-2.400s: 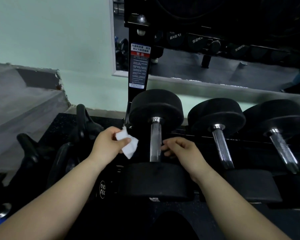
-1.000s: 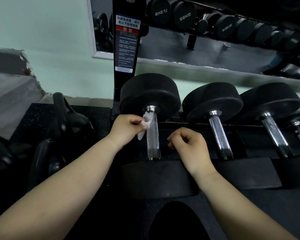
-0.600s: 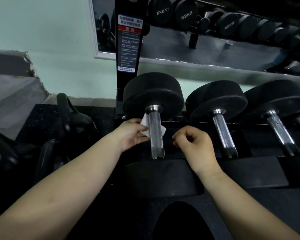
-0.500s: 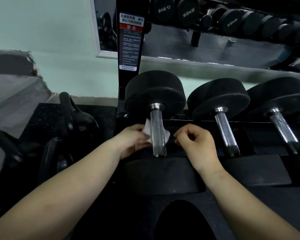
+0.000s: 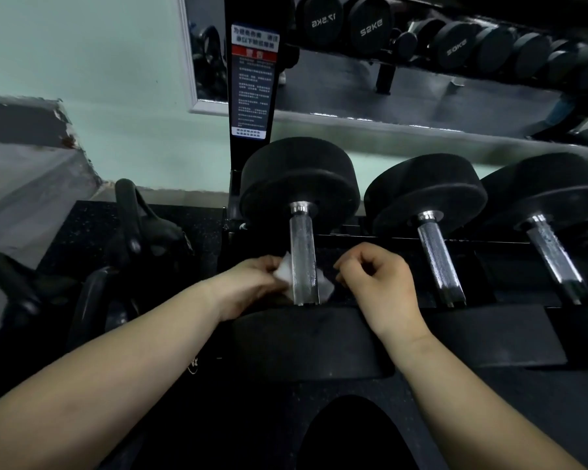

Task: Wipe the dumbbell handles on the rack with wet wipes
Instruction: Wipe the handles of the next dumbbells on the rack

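From the head view I see my left hand (image 5: 252, 286) pinching the white wet wipe (image 5: 283, 271), which wraps under the near end of the leftmost dumbbell's chrome handle (image 5: 302, 245) on the rack (image 5: 387, 237), while my right hand (image 5: 382, 286) hovers curled and empty just right of it.

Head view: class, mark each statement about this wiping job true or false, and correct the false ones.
1. The left hand holds the wipe against the leftmost handle. True.
2. The right hand grips the second handle. False: it is curled beside the leftmost handle, clear of the second.
3. The wipe is at the handle's near end. True.
4. The kettlebells stand right of the leftmost handle. False: they stand to its left.
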### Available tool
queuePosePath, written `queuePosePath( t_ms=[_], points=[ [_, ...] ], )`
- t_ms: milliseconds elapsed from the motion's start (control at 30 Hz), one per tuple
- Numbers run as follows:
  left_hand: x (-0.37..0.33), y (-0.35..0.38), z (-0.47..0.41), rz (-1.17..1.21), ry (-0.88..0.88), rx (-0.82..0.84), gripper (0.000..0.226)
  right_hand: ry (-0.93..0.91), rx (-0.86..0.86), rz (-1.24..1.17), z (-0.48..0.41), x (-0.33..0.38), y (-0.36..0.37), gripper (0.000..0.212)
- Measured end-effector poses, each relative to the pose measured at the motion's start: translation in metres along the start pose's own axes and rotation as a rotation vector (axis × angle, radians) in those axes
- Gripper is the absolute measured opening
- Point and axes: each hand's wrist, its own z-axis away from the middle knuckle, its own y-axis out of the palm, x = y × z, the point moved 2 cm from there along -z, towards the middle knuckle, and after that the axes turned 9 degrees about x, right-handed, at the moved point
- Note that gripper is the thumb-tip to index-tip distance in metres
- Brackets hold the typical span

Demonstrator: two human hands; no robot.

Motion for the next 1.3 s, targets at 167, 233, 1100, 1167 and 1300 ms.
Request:
queuePosePath(
  t_ms=[167,233,1100,1167,1300],
  points=[
    [-0.005,-0.002,-0.006,0.042,0.065,-0.074,0.029,0.005,0.016,0.011,-0.001,0.0,0.0,0.025],
    [-0.015,-0.003,-0.015,0.232,0.158,-0.136,0.034,0.011,0.008,0.006,-0.001,0.0,0.0,0.022],
    [-0.264,0.16,0.192,-0.302,0.01,-0.312,0.017,0.442,0.719,-0.576,0.037,0.237,-0.131,0.012],
    [-0.273,0.193,0.196,-0.232,-0.004,-0.305,0.018,0.446,0.542,-0.602,0.055,0.252,-0.161,0.012],
    [-0.263,0.258,0.19,-0.213,-0.103,-0.133,0.012,0.442,0.301,-0.677,0.1,0.254,-0.217,0.01]
  ],
)
